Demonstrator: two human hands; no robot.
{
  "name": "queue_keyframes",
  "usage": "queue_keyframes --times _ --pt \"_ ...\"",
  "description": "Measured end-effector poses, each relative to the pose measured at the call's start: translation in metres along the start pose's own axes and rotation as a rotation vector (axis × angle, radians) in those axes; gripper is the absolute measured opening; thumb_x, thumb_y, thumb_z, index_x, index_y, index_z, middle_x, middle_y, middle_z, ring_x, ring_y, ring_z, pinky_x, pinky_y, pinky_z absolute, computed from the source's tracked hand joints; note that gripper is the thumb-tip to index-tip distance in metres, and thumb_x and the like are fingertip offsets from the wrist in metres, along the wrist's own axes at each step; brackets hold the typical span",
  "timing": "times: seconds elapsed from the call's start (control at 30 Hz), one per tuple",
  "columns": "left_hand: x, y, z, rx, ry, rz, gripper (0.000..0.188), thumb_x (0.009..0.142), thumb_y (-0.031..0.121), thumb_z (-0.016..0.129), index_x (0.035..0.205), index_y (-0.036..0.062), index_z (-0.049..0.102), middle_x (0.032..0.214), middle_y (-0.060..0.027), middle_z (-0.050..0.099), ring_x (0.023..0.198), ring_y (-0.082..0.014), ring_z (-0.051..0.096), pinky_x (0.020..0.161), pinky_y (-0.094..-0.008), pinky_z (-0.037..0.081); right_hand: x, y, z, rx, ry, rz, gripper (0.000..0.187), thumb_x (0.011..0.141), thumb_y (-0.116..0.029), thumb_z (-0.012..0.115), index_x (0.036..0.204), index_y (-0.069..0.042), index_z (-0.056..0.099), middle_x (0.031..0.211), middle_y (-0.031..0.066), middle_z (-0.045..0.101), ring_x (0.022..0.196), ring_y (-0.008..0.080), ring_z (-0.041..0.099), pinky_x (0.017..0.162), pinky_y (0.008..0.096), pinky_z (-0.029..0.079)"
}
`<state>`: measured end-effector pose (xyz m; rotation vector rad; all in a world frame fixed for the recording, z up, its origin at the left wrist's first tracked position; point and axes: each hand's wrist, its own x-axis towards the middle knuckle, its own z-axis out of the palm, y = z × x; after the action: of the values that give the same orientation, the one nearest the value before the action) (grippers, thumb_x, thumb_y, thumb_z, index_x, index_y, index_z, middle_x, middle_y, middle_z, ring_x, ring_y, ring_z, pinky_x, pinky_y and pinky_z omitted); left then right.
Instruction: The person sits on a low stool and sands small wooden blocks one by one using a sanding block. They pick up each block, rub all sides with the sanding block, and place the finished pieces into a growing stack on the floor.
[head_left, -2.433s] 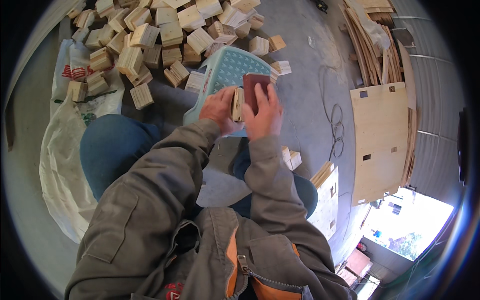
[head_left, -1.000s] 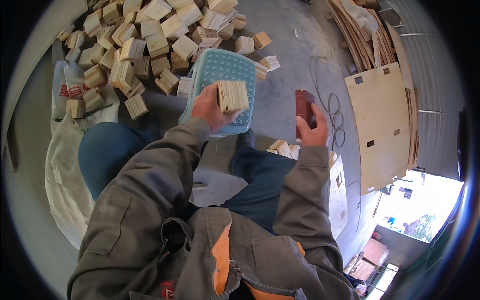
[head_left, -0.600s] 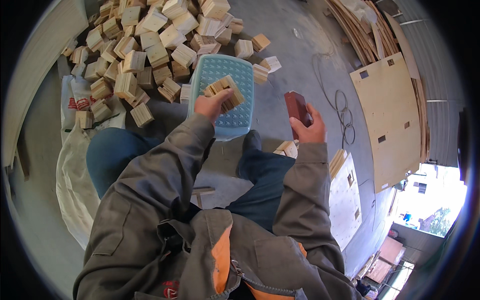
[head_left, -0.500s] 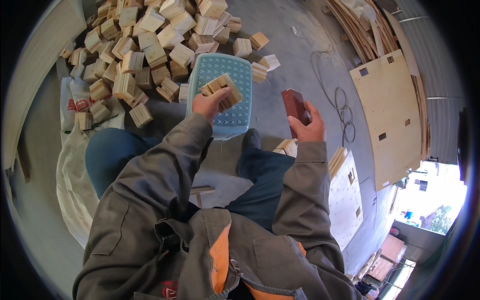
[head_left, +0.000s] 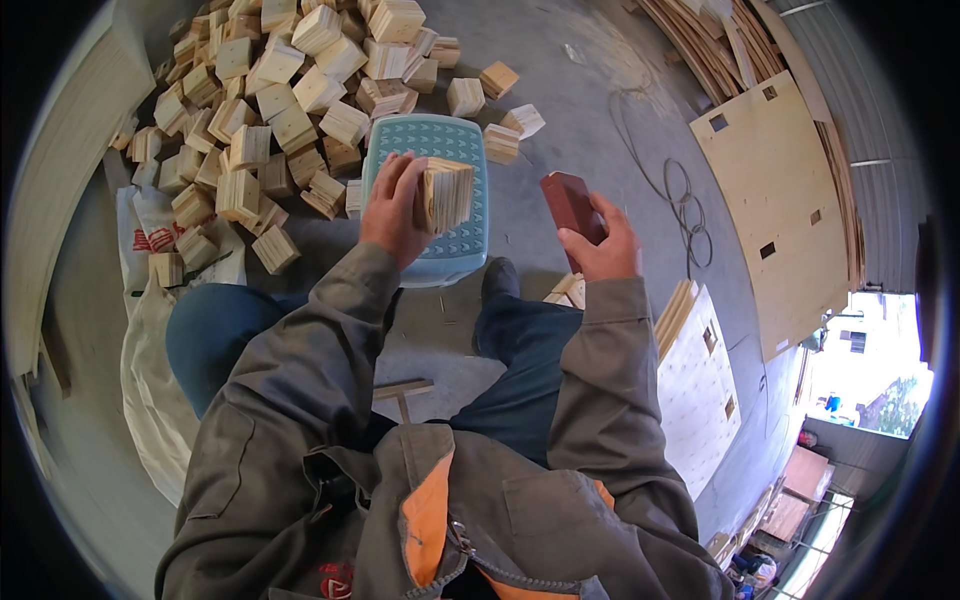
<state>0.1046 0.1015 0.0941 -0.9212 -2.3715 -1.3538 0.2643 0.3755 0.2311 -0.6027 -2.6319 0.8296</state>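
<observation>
My left hand [head_left: 392, 208] grips a pale wooden block [head_left: 446, 194] and holds it over a light blue plastic stool [head_left: 440, 150] that stands on the concrete floor in front of me. My right hand [head_left: 603, 240] is raised to the right of the stool and holds a flat dark reddish-brown block [head_left: 572, 205], tilted on edge. The two hands are apart, about a hand's width between them. A heap of similar pale wooden blocks [head_left: 280, 90] lies beyond the stool to the left.
Loose blocks [head_left: 498, 80] lie scattered past the stool. A white sack [head_left: 150, 330] lies at my left. Plywood sheets [head_left: 775, 200] and stacked slats [head_left: 700, 40] are on the right, with a coil of wire [head_left: 680, 190] and another perforated board [head_left: 700, 390] by my right leg.
My right hand drew the dark block away from the wooden block to the right. My left hand turned the wooden block and kept it over the stool.
</observation>
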Motion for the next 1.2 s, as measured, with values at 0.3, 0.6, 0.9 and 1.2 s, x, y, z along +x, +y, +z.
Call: queue_keyframes --times 0.3,0.6,0.9,1.2 --pt "-0.005 0.036 -0.020 -0.012 -0.173 -0.046 0.100 0.068 0.022 0.101 0.152 0.0144 0.048 0.164 -0.0214 0.041 0.158 -0.0489 0.033 0.127 -0.0566 0.035 -0.002 0.000 -0.005 0.071 -0.026 0.080 0.077 0.078 -0.028 0.090 0.147 -0.005 0.064 0.138 0.0215 0.068 0.126 0.0376 0.068 0.107 0.0448 0.055" --pt "-0.029 0.010 -0.009 -0.057 -0.100 0.028 0.101 0.070 0.017 0.099 0.155 0.0076 0.044 0.162 -0.0248 0.041 0.153 -0.0471 0.040 0.124 -0.0535 0.040 -0.004 -0.005 -0.006 0.043 -0.046 0.061 0.077 0.078 -0.029 0.091 0.147 -0.006 0.064 0.135 0.0213 0.069 0.124 0.0360 0.068 0.107 0.0439 0.054" --pt "-0.034 -0.021 -0.007 -0.230 -0.164 -0.050 0.136 0.064 0.018 0.104 0.169 0.0004 0.019 0.157 -0.0288 0.045 0.146 -0.0437 0.049 0.122 -0.0465 0.044 -0.003 0.008 -0.007 0.055 -0.049 0.056 0.076 0.077 -0.030 0.092 0.144 -0.005 0.067 0.135 0.0212 0.069 0.123 0.0346 0.069 0.105 0.0435 0.056" --pt "-0.041 -0.024 -0.001 -0.251 -0.209 -0.258 0.136 0.060 0.022 0.106 0.167 0.0027 0.026 0.155 -0.0233 0.049 0.144 -0.0409 0.052 0.120 -0.0451 0.046 -0.010 0.009 0.010 -0.040 0.060 -0.209 0.068 0.081 -0.027 0.090 0.141 -0.005 0.067 0.146 0.0221 0.064 0.134 0.0396 0.062 0.114 0.0469 0.050"
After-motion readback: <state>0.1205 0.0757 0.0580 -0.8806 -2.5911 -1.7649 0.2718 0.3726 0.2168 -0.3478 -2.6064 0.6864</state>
